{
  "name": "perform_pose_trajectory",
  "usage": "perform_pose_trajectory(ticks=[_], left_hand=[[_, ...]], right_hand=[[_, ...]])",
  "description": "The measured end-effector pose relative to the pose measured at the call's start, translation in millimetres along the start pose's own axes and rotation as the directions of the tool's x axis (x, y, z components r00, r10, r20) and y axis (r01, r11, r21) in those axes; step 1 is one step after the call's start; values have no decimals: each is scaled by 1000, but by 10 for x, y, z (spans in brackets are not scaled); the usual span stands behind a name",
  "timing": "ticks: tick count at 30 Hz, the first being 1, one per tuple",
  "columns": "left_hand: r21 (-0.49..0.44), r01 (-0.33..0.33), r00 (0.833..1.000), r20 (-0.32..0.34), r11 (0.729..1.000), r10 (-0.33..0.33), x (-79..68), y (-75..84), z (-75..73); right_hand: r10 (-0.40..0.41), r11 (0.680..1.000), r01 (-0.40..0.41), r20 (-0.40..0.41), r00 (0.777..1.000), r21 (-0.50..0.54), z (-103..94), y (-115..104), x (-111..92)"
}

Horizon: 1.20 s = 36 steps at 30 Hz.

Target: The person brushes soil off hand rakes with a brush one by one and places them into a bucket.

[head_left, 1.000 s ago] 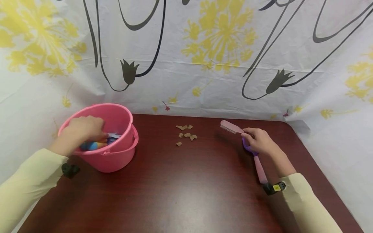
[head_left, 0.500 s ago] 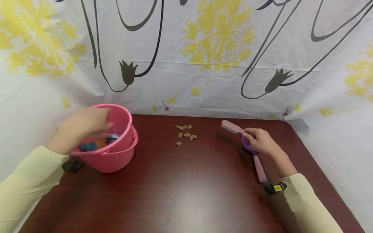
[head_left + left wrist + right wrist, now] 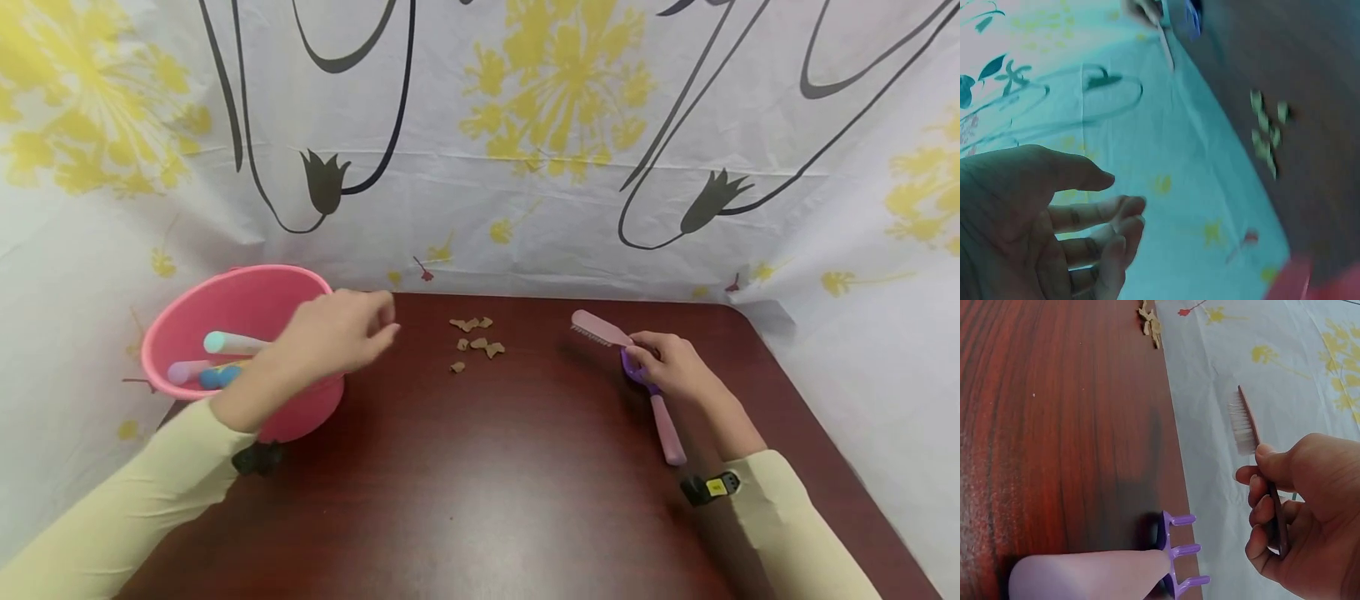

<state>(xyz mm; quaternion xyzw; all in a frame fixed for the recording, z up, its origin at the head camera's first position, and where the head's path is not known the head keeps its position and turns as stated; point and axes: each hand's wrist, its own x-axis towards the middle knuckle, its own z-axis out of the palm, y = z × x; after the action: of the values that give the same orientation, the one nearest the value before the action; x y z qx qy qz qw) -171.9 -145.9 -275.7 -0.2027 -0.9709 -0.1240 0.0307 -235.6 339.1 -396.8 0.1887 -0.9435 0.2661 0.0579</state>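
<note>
My right hand [image 3: 667, 362] grips the handle of a small pink brush [image 3: 598, 327], its pale bristles facing down and left over the table. Beneath that hand a toy rake [image 3: 666, 429] with a pink handle and a purple pronged head lies on the table; the hand covers part of the head. My left hand [image 3: 333, 333] is in the air just right of the pink bucket [image 3: 247, 287], fingers loosely bent and nothing between them, as the left wrist view also shows. Inside the bucket lie a teal-tipped white handle [image 3: 232, 342], a lilac handle [image 3: 187, 371] and a blue piece [image 3: 217, 377].
Several brown scraps [image 3: 480, 343] lie near the back of the dark wooden table [image 3: 480, 467]. A white curtain [image 3: 450, 192] with yellow flowers hangs behind the table and along both sides.
My left hand has come up out of the bucket and moved right, past its rim. The handles in the bucket now lie differently. The right hand with the brush has hardly moved.
</note>
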Motion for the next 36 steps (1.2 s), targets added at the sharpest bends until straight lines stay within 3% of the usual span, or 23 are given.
perform_pose_trajectory(ticks=[5, 14, 19, 24, 26, 28, 30, 36], left_hand=[[-102, -66, 997, 24, 993, 68, 133, 222, 340], [-331, -73, 974, 181, 941, 139, 362, 555, 971], [-416, -53, 957, 237, 908, 165, 533, 739, 1197], [-447, -30, 949, 268, 894, 165, 671, 871, 1374], [-485, -10, 942, 288, 875, 171, 703, 920, 1450], [-552, 22, 933, 310, 834, 181, 729, 973, 1526], [-631, 73, 923, 335, 773, 187, 758, 1027, 1609], [-792, 244, 900, 401, 560, 174, 867, 1281, 1828]], right_hand=[[-3, 1000, 3, -29, 1000, -11, -6, 29, -43], [27, 1000, -27, -36, 999, -5, -30, 37, -125], [36, 999, -36, -61, 997, -2, -70, 54, -163], [56, 998, -57, -85, 995, -9, -115, 123, -214], [68, 998, -69, -91, 994, -8, -127, 166, -246], [82, 997, -83, -99, 992, -8, -141, 216, -282], [96, 995, -97, -108, 990, -5, -157, 273, -323], [162, 986, -165, -133, 978, -12, -221, 519, -498]])
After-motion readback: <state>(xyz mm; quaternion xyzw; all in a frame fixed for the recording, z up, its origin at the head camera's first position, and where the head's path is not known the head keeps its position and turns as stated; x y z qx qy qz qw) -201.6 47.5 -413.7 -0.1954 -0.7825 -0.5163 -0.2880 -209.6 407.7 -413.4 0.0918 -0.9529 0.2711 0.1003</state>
